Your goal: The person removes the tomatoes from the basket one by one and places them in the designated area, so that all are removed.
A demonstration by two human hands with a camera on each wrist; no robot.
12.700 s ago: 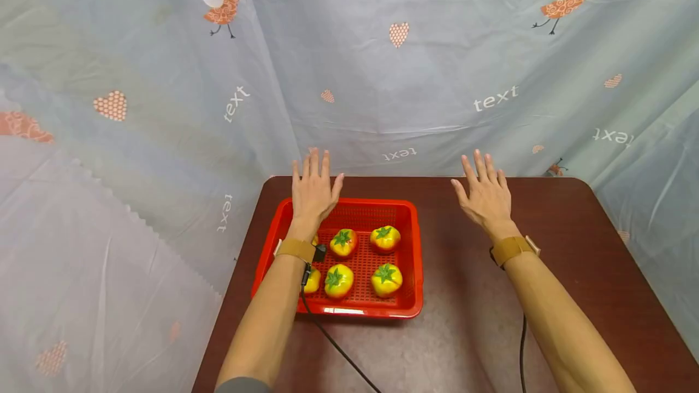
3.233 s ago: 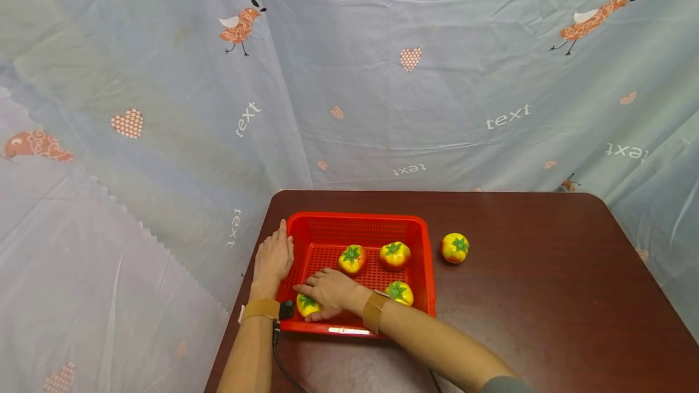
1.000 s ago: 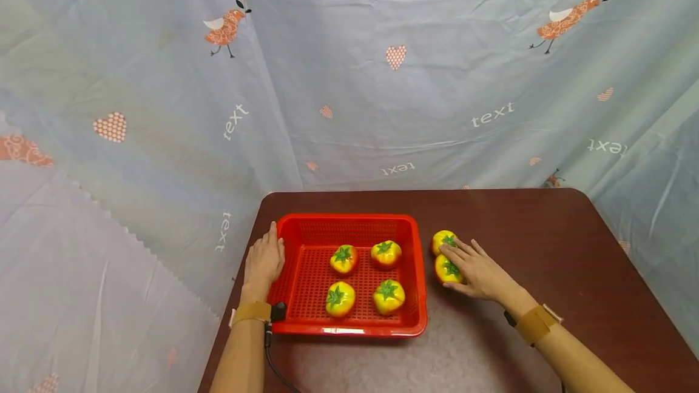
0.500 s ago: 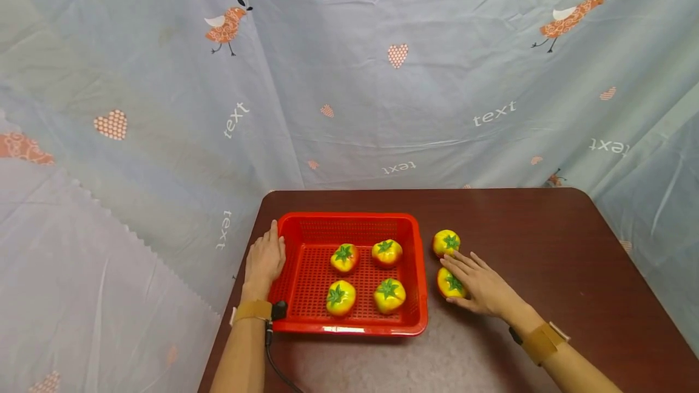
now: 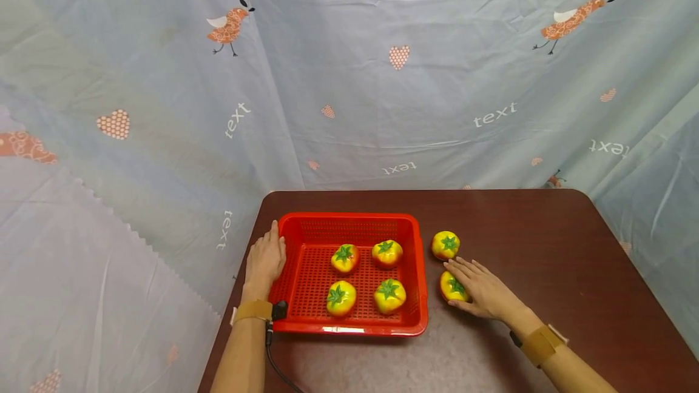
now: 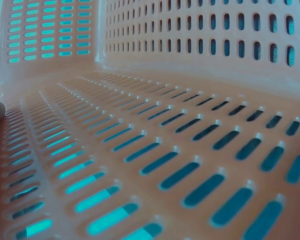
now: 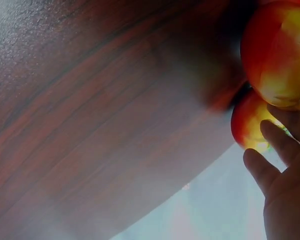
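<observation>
In the head view my left hand [image 5: 264, 261] grips the left rim of a red plastic basket [image 5: 349, 327]. The left wrist view shows the perforated basket floor [image 6: 190, 125] close up, with a fingertip at the left edge. My right hand [image 5: 486, 291] lies over a yellow-red tomato [image 5: 451, 287] on the table right of the basket, thumb and fingers to either side of it. Part of that tomato is hidden under the hand. Just behind it sits another tomato [image 5: 445, 245]. Spread fingers [image 7: 280, 140] show beside both tomatoes in the right wrist view.
Several more tomatoes, one of them a front tomato [image 5: 390, 296], stand in the basket's middle and right part. The brown table [image 5: 546, 247] extends to the right. A grey-blue printed curtain [image 5: 349, 108] hangs behind and at the sides. A black cable [image 5: 278, 369] trails from the left wrist.
One tomato, then a second, has gone from the basket's left side to the table. Over the last second my right hand has shifted the second one nearer, away from the first. My left hand stays put.
</observation>
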